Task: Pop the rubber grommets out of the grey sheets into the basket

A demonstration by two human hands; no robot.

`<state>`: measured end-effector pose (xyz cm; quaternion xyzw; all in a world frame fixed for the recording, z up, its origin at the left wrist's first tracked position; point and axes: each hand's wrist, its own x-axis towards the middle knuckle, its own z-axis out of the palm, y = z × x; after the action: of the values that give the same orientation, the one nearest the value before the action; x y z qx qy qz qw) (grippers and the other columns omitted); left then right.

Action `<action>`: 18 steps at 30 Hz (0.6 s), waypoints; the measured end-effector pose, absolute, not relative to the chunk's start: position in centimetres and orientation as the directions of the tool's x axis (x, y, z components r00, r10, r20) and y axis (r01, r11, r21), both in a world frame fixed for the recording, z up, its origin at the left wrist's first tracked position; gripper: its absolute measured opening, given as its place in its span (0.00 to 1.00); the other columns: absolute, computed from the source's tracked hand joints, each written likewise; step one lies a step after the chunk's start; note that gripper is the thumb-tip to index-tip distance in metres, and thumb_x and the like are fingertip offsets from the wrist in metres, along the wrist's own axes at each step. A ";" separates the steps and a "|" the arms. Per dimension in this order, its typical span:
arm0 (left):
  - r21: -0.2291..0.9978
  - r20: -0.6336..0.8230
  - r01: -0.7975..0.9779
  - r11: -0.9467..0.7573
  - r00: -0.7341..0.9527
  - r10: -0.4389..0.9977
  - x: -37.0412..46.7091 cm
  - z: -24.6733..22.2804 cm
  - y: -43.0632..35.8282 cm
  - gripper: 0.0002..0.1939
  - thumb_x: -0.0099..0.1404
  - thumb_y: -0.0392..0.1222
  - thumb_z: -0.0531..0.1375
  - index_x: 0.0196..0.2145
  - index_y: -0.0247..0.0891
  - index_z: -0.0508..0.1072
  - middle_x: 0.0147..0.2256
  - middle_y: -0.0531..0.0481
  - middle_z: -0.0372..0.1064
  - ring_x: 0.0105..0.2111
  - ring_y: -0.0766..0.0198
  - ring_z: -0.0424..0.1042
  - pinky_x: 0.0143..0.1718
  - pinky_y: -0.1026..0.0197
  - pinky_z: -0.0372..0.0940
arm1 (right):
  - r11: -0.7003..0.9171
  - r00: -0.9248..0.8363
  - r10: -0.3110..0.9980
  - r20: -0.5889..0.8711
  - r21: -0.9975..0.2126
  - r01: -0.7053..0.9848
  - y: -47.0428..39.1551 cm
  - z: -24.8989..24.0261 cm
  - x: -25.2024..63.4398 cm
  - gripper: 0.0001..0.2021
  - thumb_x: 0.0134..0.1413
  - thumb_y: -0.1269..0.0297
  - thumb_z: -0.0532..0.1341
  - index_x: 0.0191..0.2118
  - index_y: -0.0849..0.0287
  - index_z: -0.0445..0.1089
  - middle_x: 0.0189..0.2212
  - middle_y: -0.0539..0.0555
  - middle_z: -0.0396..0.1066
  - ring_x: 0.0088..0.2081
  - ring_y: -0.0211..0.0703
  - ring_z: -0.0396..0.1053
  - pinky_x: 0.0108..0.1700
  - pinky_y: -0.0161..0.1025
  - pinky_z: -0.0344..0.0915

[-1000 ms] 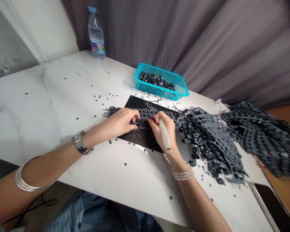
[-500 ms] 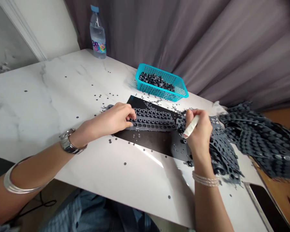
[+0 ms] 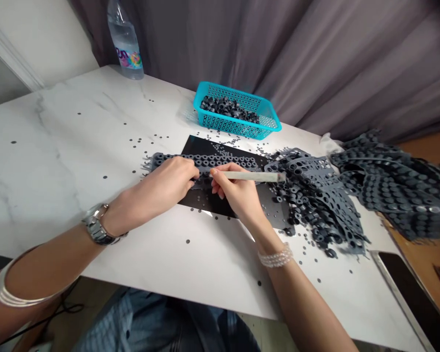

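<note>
Right grip (image 3: 238,193) clasps a whitish tool (image 3: 254,176) — left grip (image 3: 168,178), closure unclear — with the gray strip (image 3: 222,161) beneath both.

Bottle (image 3: 125,40) | label (image 3: 129,58) | purple letters reading "en" | remaining print unreadable

White marbled table (image 3: 212,264) | bottle (image 3: 127,49) | turquoise basket (image 3: 238,128) | black board (image 3: 210,200) | scattered discs (image 3: 187,241) | grey perforated heap (image 3: 317,188) | phone (image 3: 407,288)

A greyish-mauve curtain (image 3: 212,44) hung in folds from eleven to two o'clock, a white wall (image 3: 44,34) stood at ten, a brown surface (image 3: 436,146) showed at three, and pale floor (image 3: 275,333) lay at five below the marbled white desk (image 3: 77,146).
</note>
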<state>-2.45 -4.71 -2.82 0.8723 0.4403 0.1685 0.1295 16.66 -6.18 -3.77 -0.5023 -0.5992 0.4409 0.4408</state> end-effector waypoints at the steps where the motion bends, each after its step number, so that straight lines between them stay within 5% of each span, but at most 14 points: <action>1: 0.399 0.177 0.721 -0.567 0.546 0.819 -2.4 -2.8 -4.6 0.10 0.63 0.37 0.56 0.37 0.37 0.78 0.37 0.45 0.75 0.41 0.56 0.72 0.45 0.56 0.61 | 0.104 -0.118 0.990 0.078 -0.967 0.233 -6.1 -4.0 16.5 0.14 0.57 0.53 0.61 0.31 0.60 0.68 0.20 0.48 0.68 0.20 0.33 0.64 0.23 0.32 0.58; 18: 0.483 0.097 0.735 -0.476 0.495 0.863 -1.6 -0.9 -4.8 0.09 0.58 0.35 0.58 0.28 0.39 0.80 0.22 0.51 0.72 0.26 0.63 0.68 0.33 0.61 0.58 | 0.213 -0.150 0.975 0.166 -0.890 0.403 -5.8 -4.5 15.2 0.11 0.61 0.59 0.56 0.28 0.56 0.62 0.18 0.46 0.69 0.22 0.37 0.70 0.29 0.34 0.63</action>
<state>-1.64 -4.79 -0.94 0.8428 0.4741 0.1661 0.1933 15.23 -5.79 -4.53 -0.5152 -0.6687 0.3576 0.3994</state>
